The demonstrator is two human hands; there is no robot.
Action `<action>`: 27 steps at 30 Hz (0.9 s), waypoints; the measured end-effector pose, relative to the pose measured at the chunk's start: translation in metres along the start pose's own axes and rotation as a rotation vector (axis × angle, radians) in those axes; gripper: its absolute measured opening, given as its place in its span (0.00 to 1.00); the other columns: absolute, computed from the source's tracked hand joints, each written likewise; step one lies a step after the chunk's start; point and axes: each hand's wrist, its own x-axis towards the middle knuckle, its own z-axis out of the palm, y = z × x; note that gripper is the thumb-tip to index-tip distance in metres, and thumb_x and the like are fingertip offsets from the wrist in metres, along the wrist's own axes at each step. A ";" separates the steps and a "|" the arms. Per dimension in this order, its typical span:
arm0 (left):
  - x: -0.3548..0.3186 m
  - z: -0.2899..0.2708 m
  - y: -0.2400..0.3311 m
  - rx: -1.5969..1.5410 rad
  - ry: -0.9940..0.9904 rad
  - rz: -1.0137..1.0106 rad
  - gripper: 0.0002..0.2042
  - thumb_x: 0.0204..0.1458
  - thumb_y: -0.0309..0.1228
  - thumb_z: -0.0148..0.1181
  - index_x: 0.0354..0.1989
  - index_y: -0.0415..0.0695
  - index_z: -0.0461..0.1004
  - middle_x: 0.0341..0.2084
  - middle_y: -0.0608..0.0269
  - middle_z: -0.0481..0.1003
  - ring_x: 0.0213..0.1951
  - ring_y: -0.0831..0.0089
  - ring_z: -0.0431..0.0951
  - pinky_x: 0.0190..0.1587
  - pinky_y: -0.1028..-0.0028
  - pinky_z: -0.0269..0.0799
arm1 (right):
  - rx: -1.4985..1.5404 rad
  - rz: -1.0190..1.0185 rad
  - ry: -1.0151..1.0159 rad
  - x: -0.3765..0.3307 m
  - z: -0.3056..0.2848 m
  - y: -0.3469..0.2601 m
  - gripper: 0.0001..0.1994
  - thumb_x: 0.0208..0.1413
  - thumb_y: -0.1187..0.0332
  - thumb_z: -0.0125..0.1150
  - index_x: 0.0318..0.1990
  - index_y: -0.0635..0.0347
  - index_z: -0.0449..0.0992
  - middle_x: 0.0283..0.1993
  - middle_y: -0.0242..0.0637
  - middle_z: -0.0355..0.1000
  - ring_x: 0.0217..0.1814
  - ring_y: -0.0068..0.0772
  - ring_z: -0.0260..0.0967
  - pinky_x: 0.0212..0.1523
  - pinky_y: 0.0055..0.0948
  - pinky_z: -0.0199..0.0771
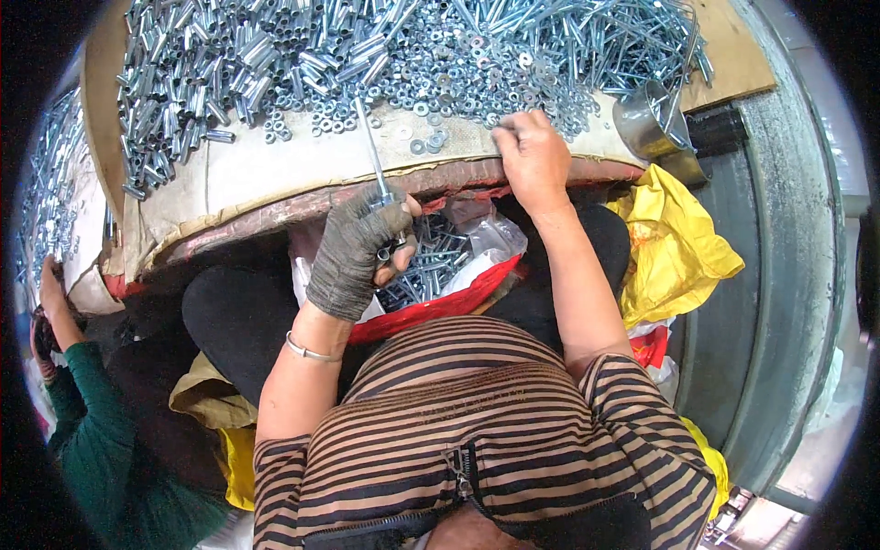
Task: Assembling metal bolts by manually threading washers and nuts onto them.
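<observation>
My left hand (356,252), in a grey fingerless glove, is closed around the lower end of a long metal bolt (371,147). The bolt points up and away over the cloth-covered table edge (302,179). Small metal pieces also show among those fingers, partly hidden. At the table's edge, my bare right hand (536,165) has its thumb and fingers curled together beside loose washers (429,144); whatever they pinch is hidden. Between my knees, below the left hand, sits a red-rimmed bag (440,307) with bolt assemblies (422,266) inside.
Metal sleeves (202,73) are heaped at the far left of the table, long bolts (605,41) at the far right. A metal cup (651,124) stands at the right edge above a yellow bag (674,243). At left, a co-worker's green sleeve (101,403) reaches toward another heap.
</observation>
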 end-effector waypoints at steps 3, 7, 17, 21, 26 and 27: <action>0.001 0.005 -0.002 0.087 -0.011 -0.034 0.14 0.50 0.41 0.59 0.35 0.43 0.72 0.11 0.64 0.69 0.06 0.84 0.55 0.10 0.84 0.45 | -0.112 -0.029 -0.068 0.000 0.001 0.002 0.07 0.50 0.65 0.59 0.31 0.58 0.74 0.33 0.42 0.70 0.34 0.48 0.71 0.34 0.41 0.69; 0.006 0.001 -0.009 0.147 -0.011 -0.011 0.12 0.50 0.40 0.59 0.32 0.43 0.72 0.11 0.66 0.68 0.08 0.84 0.57 0.11 0.82 0.46 | -0.224 -0.040 -0.103 0.003 0.004 0.004 0.08 0.51 0.65 0.58 0.30 0.60 0.71 0.33 0.44 0.70 0.34 0.51 0.70 0.34 0.44 0.69; 0.005 0.000 -0.009 0.206 0.016 0.024 0.12 0.49 0.41 0.59 0.28 0.45 0.72 0.11 0.68 0.67 0.08 0.83 0.58 0.11 0.82 0.47 | 0.188 -0.075 0.009 0.011 0.007 0.011 0.04 0.51 0.74 0.54 0.34 0.63 0.72 0.28 0.44 0.74 0.30 0.38 0.74 0.32 0.32 0.71; 0.005 0.002 -0.009 0.234 0.002 -0.031 0.12 0.49 0.40 0.59 0.26 0.45 0.71 0.09 0.69 0.66 0.09 0.83 0.59 0.11 0.81 0.47 | -0.122 -0.076 -0.083 0.008 0.016 -0.003 0.07 0.51 0.69 0.55 0.36 0.60 0.73 0.35 0.45 0.72 0.36 0.48 0.72 0.36 0.41 0.71; 0.004 0.005 -0.010 0.191 0.037 0.025 0.11 0.51 0.38 0.58 0.23 0.44 0.70 0.09 0.70 0.66 0.07 0.84 0.57 0.10 0.82 0.47 | -0.142 -0.045 -0.088 0.013 0.018 -0.010 0.07 0.48 0.71 0.49 0.32 0.65 0.69 0.34 0.52 0.71 0.32 0.54 0.72 0.33 0.50 0.71; 0.005 0.003 -0.013 0.179 0.043 0.027 0.11 0.51 0.38 0.57 0.23 0.44 0.71 0.09 0.70 0.66 0.07 0.84 0.57 0.10 0.82 0.47 | -0.145 -0.043 -0.085 0.015 0.018 -0.010 0.07 0.48 0.71 0.49 0.32 0.65 0.69 0.34 0.52 0.71 0.32 0.54 0.72 0.33 0.50 0.71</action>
